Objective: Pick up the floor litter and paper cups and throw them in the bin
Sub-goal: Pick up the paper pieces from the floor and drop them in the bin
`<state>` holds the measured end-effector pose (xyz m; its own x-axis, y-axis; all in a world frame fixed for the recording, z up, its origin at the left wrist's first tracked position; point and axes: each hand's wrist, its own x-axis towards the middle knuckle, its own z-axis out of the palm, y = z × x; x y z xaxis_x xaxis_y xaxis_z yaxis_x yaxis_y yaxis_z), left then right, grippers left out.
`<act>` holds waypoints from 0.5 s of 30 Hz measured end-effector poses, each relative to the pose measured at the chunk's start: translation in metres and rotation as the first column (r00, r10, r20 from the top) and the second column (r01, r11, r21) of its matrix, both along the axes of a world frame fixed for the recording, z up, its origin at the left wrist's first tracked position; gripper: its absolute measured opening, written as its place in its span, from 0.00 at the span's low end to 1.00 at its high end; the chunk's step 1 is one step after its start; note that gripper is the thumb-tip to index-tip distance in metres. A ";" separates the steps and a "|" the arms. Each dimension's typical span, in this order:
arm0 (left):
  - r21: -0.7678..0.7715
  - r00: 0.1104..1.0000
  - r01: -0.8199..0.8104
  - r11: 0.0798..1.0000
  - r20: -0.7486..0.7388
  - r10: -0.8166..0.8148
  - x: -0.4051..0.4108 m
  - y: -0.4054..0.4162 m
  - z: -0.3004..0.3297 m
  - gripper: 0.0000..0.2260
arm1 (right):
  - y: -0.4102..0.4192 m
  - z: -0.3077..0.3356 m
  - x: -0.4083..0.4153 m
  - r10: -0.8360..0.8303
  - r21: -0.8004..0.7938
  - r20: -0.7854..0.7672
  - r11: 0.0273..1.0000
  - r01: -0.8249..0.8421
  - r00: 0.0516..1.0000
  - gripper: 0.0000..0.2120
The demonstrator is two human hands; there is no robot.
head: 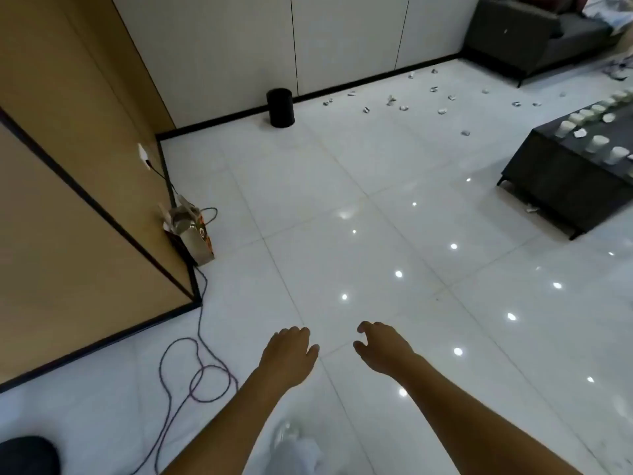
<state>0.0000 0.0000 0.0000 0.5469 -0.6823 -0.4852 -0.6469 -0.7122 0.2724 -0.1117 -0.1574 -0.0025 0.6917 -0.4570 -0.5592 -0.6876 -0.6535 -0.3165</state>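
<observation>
Left hand (287, 354) and right hand (380, 347), both empty with fingers loosely curled, held above the floor (342, 255). Bin (281, 108) upright by the far wall. Litter (390, 101), apparently crumpled paper, scattered to its right. Cups (597, 144) stand on the table (548, 186).

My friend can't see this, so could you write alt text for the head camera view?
Two empty hands, left hand and right hand, reach out over a glossy white tiled floor. Far ahead, crumpled litter lies scattered beyond a black bin; paper cups stand on a dark low table.
</observation>
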 end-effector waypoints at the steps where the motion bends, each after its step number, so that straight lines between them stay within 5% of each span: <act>1: -0.009 1.000 -0.002 1.000 0.003 0.002 0.009 -0.006 -0.003 0.20 | -0.006 -0.002 0.007 -0.005 0.004 0.002 1.000 0.005 1.000 0.21; 15: -0.063 0.999 0.054 0.997 0.010 -0.053 0.228 -0.135 0.000 0.20 | -0.125 -0.005 0.210 -0.097 -0.008 -0.003 0.995 0.097 0.995 0.21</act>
